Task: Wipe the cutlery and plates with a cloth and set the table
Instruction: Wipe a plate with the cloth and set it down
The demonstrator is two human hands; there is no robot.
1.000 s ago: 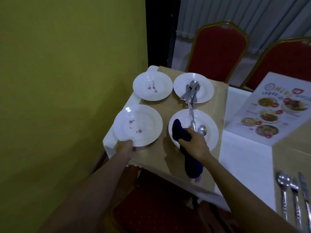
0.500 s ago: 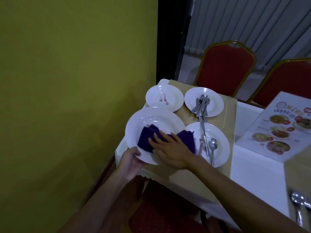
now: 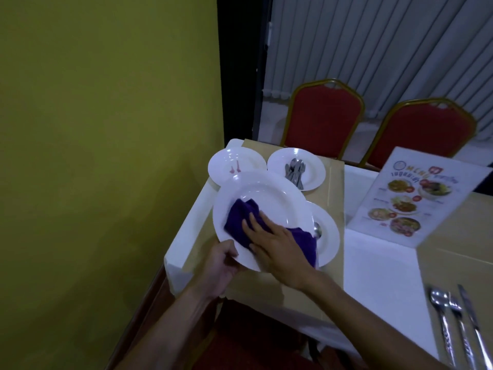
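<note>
Left hand (image 3: 221, 265) lifted plate (image 3: 266, 193) closer; right hand (image 3: 280, 249) still pressing cloth (image 3: 237, 222).

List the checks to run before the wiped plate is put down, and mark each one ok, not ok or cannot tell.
1. Grip on the held plate: the left hand holds its near rim, thumb on top. Ok.
2. Cloth in contact: the right hand presses it flat on the plate. Ok.
3. Held plate free of stains: the bare part looks clean, but the cloth hides the rest. Cannot tell.
4. Back-left plate clean: it shows red marks. Not ok.
5. Cutlery on the back-right plate wiped: too small to judge. Cannot tell.
</note>
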